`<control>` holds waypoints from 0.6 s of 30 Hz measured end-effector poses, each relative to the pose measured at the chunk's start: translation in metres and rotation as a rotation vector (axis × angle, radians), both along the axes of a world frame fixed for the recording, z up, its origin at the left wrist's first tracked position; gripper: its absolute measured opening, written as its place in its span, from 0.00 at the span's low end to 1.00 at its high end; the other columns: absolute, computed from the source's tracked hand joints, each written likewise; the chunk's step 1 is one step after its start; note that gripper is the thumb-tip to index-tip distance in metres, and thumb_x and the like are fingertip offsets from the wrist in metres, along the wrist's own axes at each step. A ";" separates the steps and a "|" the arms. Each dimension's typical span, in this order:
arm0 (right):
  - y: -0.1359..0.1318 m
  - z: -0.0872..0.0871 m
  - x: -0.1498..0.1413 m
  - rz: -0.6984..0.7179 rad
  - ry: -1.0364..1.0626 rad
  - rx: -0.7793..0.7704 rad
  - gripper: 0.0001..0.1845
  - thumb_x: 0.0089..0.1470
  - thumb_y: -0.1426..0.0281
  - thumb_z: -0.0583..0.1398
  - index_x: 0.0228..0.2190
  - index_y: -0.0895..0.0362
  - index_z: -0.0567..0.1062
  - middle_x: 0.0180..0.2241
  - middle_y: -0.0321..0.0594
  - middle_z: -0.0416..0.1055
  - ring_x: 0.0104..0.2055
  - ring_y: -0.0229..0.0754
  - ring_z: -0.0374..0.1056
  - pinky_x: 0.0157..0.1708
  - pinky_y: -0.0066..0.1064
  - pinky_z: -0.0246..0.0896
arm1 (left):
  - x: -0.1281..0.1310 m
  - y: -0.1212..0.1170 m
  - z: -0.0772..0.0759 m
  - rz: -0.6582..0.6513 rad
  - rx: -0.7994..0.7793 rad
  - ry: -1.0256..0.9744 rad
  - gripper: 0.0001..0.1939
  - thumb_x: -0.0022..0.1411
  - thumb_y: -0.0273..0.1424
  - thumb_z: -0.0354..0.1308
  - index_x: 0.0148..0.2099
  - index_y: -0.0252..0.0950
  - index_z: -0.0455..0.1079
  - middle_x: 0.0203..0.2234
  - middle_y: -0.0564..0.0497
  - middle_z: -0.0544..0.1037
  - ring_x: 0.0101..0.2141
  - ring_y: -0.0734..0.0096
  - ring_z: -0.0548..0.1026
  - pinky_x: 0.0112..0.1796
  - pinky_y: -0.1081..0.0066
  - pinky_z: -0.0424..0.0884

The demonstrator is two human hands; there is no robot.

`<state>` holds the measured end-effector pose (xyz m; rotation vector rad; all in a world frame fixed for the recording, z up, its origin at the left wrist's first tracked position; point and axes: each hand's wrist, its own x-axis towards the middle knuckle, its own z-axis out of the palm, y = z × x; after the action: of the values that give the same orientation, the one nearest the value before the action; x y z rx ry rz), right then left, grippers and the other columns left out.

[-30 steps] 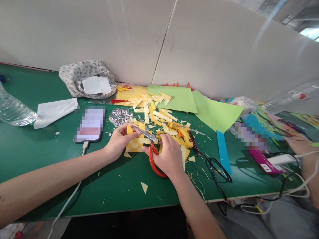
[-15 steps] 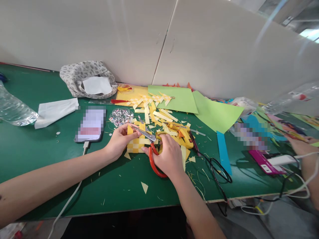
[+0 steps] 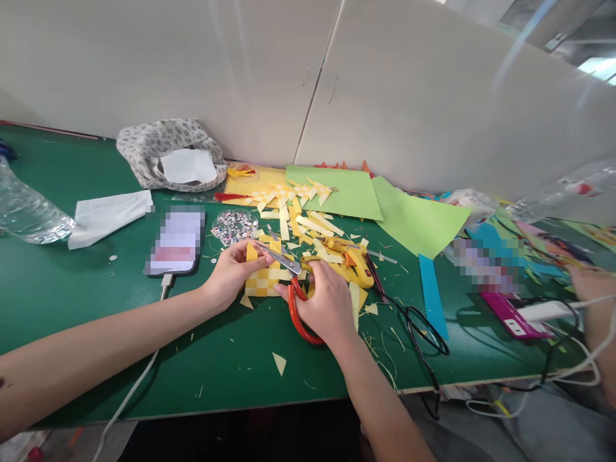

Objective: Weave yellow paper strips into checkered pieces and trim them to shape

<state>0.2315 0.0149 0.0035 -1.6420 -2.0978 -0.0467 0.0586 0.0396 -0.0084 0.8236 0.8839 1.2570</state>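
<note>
My right hand (image 3: 327,305) is closed round the red handles of a pair of scissors (image 3: 290,282), whose metal blades point up and left over a woven yellow paper square (image 3: 262,276). My left hand (image 3: 232,273) pinches the upper left edge of that woven square, right beside the blade tips. Loose yellow paper strips (image 3: 298,221) lie just behind the square on the green table (image 3: 72,282).
A phone (image 3: 176,240) on a white cable lies left of my hands, near a dish of googly eyes (image 3: 234,224). Green paper sheets (image 3: 385,205), a yellow glue gun (image 3: 353,260) and black cable sit right. A plastic bottle (image 3: 26,215) lies far left. Another person's arm (image 3: 594,308) is at the right edge.
Both my hands and the scissors stay in place on the woven square. The other person's hand at the far right has drawn back towards the edge.
</note>
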 end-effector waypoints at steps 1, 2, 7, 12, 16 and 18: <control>0.000 0.000 0.000 0.000 0.002 0.008 0.26 0.47 0.47 0.55 0.32 0.57 0.68 0.27 0.42 0.68 0.30 0.45 0.65 0.29 0.34 0.54 | 0.000 0.000 0.000 0.007 -0.005 0.005 0.11 0.42 0.28 0.69 0.29 0.36 0.69 0.27 0.55 0.75 0.28 0.75 0.73 0.31 0.74 0.68; 0.000 -0.001 0.000 0.000 0.003 0.015 0.25 0.47 0.46 0.55 0.31 0.57 0.68 0.25 0.40 0.68 0.28 0.44 0.65 0.28 0.33 0.53 | 0.000 0.000 0.001 0.015 -0.008 0.008 0.12 0.42 0.28 0.69 0.28 0.36 0.69 0.27 0.55 0.75 0.28 0.75 0.72 0.31 0.74 0.68; -0.001 -0.002 0.001 -0.009 0.002 0.034 0.24 0.47 0.46 0.55 0.26 0.56 0.67 0.19 0.36 0.65 0.24 0.41 0.63 0.26 0.31 0.49 | 0.000 0.000 0.002 0.029 -0.011 0.020 0.11 0.42 0.29 0.69 0.28 0.37 0.69 0.24 0.58 0.72 0.26 0.78 0.70 0.28 0.76 0.65; -0.001 0.000 0.001 -0.015 -0.005 0.010 0.22 0.47 0.48 0.56 0.22 0.55 0.65 0.17 0.34 0.64 0.21 0.38 0.59 0.25 0.30 0.47 | 0.000 -0.001 0.002 0.028 -0.030 0.015 0.12 0.41 0.29 0.69 0.28 0.37 0.69 0.25 0.58 0.72 0.26 0.77 0.70 0.28 0.76 0.65; -0.002 0.002 0.001 -0.018 0.000 -0.015 0.23 0.47 0.48 0.56 0.20 0.55 0.63 0.17 0.33 0.63 0.20 0.36 0.57 0.24 0.29 0.46 | 0.000 -0.001 0.003 0.048 -0.016 0.050 0.11 0.43 0.30 0.69 0.28 0.36 0.71 0.25 0.57 0.72 0.26 0.77 0.69 0.27 0.76 0.64; -0.002 0.002 0.001 -0.019 -0.001 -0.016 0.23 0.46 0.48 0.56 0.20 0.55 0.63 0.16 0.33 0.63 0.20 0.36 0.57 0.24 0.29 0.46 | 0.000 -0.001 0.004 0.058 -0.010 0.069 0.10 0.44 0.32 0.68 0.28 0.36 0.71 0.25 0.56 0.71 0.26 0.77 0.69 0.27 0.76 0.65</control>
<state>0.2321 0.0130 0.0058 -1.6721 -2.0883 -0.0374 0.0588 0.0386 -0.0041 0.8428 0.9742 1.2799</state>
